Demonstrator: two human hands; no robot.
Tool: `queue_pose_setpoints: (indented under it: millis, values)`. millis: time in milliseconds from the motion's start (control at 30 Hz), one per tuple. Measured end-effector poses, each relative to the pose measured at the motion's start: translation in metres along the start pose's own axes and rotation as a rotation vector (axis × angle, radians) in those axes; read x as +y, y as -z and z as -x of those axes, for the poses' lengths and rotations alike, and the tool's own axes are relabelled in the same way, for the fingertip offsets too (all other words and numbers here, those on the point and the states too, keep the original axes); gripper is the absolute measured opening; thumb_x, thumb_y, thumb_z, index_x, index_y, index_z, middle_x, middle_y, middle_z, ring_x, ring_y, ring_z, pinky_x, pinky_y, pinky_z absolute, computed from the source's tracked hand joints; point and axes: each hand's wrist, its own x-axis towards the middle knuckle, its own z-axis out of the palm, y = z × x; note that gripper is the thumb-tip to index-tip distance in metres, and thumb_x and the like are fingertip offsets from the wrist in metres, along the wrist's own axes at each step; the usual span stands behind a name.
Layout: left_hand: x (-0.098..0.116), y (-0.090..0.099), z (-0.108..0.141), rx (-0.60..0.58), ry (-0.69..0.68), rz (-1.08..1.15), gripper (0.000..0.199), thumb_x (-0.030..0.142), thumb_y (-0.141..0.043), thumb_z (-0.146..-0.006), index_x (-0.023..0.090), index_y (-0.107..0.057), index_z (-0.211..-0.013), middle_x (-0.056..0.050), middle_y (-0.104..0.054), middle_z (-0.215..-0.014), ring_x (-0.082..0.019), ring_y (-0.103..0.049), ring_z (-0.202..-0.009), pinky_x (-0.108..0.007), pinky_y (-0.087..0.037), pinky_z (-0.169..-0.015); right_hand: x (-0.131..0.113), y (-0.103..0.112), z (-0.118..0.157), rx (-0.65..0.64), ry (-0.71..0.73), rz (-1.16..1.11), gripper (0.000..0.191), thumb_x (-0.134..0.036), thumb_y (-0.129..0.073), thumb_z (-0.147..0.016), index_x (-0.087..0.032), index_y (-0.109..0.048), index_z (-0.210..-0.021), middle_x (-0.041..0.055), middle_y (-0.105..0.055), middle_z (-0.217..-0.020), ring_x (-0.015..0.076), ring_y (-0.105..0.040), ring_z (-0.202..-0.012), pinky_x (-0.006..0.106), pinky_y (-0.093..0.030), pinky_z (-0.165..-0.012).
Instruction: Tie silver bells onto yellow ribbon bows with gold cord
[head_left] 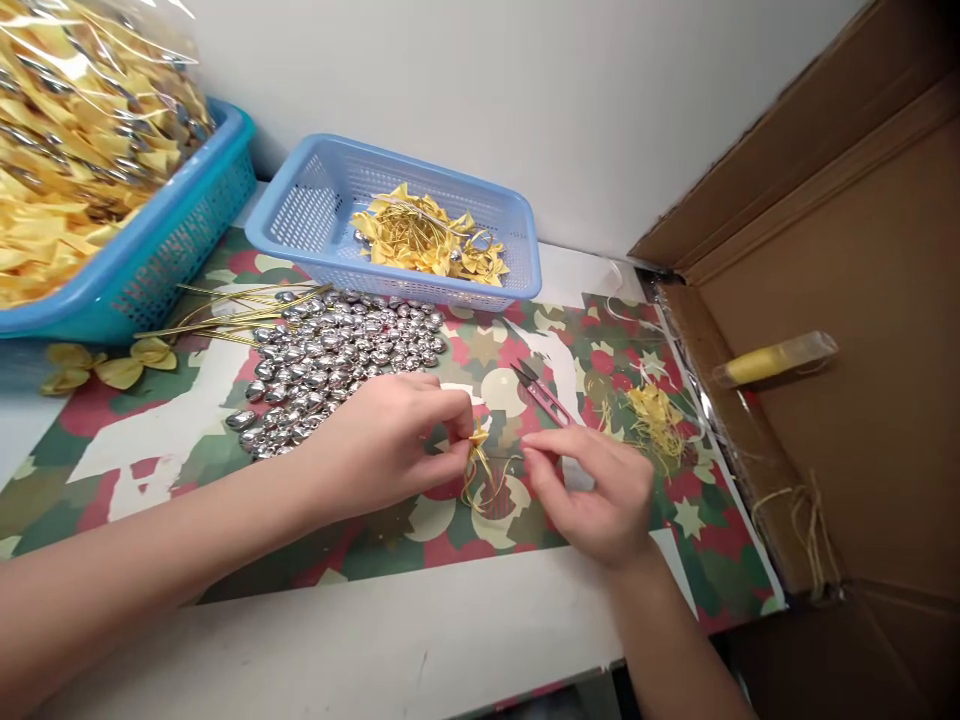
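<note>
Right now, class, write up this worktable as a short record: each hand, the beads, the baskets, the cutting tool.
Left hand: pinching a small yellow ribbon piece
Right hand: beside it, grip unclear
Silver beads: loose pile near the left hand
Small basket: blue, holding yellow ribbon flowers
Large basket: at left, heaped with yellow pieces
Snips: lying beyond the right hand

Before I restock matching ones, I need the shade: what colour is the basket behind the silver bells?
Light blue basket, best seen in the head view.
</note>
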Motion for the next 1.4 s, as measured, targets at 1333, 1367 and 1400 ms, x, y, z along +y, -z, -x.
queue_pose_setpoints:
  millis: [1333,1367,1400]
  values:
    - [-0.007,0.001,-0.004,-0.349,0.329,0.656,0.017,0.031,-0.06,-0.085,0.016,-0.061,-0.078,0.002,-0.06,-0.067,-0.009,-0.051,-0.059,-0.018,-0.04,-0.053,0.002,-0.017,-0.004,-0.307,-0.04,-0.045,0.01,-0.02,-0.047,-0.094,-0.02,-0.049,-0.084,0.0014,-0.059,-0.079,0.0164,-0.05,-0.077,0.033,-0.036,-0.074]
    - [-0.007,-0.001,-0.003,-0.276,0.324,0.648,0.018,0.033,-0.059,-0.086,0.016,-0.06,-0.079,0.002,-0.059,-0.067,-0.009,-0.05,-0.058,-0.019,-0.04,-0.053,0.002,-0.018,-0.003,-0.271,-0.067,-0.027,0.01,-0.02,-0.046,-0.094,-0.02,-0.049,-0.085,0.0016,-0.058,-0.08,0.0165,-0.05,-0.077,0.033,-0.036,-0.074]
    - [-0.006,-0.004,-0.001,-0.193,0.318,0.628,0.019,0.033,-0.057,-0.087,0.016,-0.059,-0.078,0.002,-0.058,-0.066,-0.008,-0.05,-0.057,-0.019,-0.041,-0.053,0.001,-0.019,-0.002,-0.233,-0.095,-0.014,0.01,-0.02,-0.045,-0.095,-0.02,-0.048,-0.085,0.0017,-0.057,-0.08,0.0165,-0.049,-0.077,0.033,-0.037,-0.075]
